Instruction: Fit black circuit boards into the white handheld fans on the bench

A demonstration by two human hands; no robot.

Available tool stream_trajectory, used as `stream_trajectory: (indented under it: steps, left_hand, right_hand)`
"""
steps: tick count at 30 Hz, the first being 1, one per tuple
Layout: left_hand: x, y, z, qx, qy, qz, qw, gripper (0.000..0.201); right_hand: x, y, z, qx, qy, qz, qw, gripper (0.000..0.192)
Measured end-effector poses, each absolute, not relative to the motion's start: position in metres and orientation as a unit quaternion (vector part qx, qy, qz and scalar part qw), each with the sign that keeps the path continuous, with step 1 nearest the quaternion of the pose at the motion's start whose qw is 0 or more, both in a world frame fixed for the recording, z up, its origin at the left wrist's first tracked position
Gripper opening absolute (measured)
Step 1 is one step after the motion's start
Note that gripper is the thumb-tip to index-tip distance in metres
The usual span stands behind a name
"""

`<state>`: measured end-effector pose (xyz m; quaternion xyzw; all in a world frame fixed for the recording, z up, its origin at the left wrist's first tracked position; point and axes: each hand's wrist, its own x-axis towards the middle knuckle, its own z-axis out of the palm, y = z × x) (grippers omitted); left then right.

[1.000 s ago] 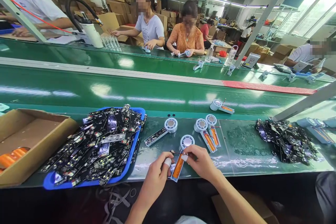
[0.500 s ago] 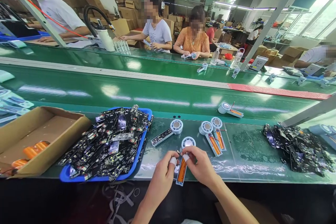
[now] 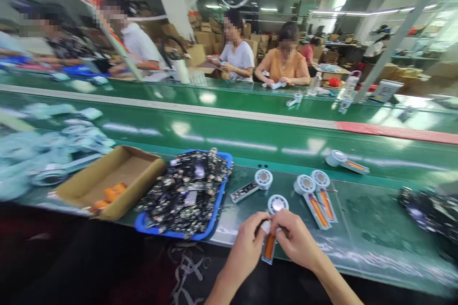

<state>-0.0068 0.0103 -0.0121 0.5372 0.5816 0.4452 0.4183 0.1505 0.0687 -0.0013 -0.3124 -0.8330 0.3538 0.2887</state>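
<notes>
Both hands met over a small fan part (image 3: 272,228) at the near edge of the green surface (image 3: 358,209). The left hand (image 3: 246,250) and right hand (image 3: 296,243) were closed, pinching its orange-filled handle. A blue tray (image 3: 150,224) of circuit boards (image 3: 189,190) lay just left.

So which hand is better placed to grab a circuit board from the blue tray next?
Probably the left hand: the blue tray of circuit boards lies on its side, just beside it. The right hand would have to cross over the fan part that both hands pinch.
</notes>
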Motion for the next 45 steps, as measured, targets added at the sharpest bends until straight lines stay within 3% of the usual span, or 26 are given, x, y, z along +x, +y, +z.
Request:
stream_trajectory:
  steps: [8, 12, 20, 26, 32, 37, 45]
  left_hand:
    - [-0.001, 0.017, -0.024, 0.44, 0.663, 0.449, 0.407, 0.016]
    - [0.0, 0.015, -0.026, 0.423, 0.658, 0.459, 0.421, 0.016]
    - [-0.003, 0.012, -0.015, 0.438, 0.641, 0.48, 0.409, 0.016]
    - [-0.001, 0.004, -0.026, 0.354, 0.596, 0.513, 0.507, 0.042]
    - [-0.004, 0.004, -0.031, 0.349, 0.586, 0.514, 0.519, 0.043]
    - [-0.004, -0.001, -0.028, 0.388, 0.609, 0.509, 0.468, 0.042]
    - [-0.004, -0.009, -0.041, 0.535, 0.644, 0.461, 0.293, 0.038]
  right_hand:
    - [0.161, 0.081, -0.035, -0.272, -0.876, 0.267, 0.296, 0.014]
    - [0.165, 0.085, -0.051, -0.239, -0.894, 0.184, 0.332, 0.021]
    - [0.16, 0.088, -0.038, -0.203, -0.893, 0.109, 0.386, 0.021]
    - [0.15, 0.074, -0.021, -0.313, -0.858, 0.158, 0.375, 0.02]
    - [0.143, 0.065, -0.02, -0.363, -0.86, 0.152, 0.324, 0.02]
    - [0.141, 0.062, -0.019, -0.365, -0.873, 0.115, 0.303, 0.018]
    - [0.134, 0.056, -0.02, -0.37, -0.883, 0.039, 0.286, 0.024]
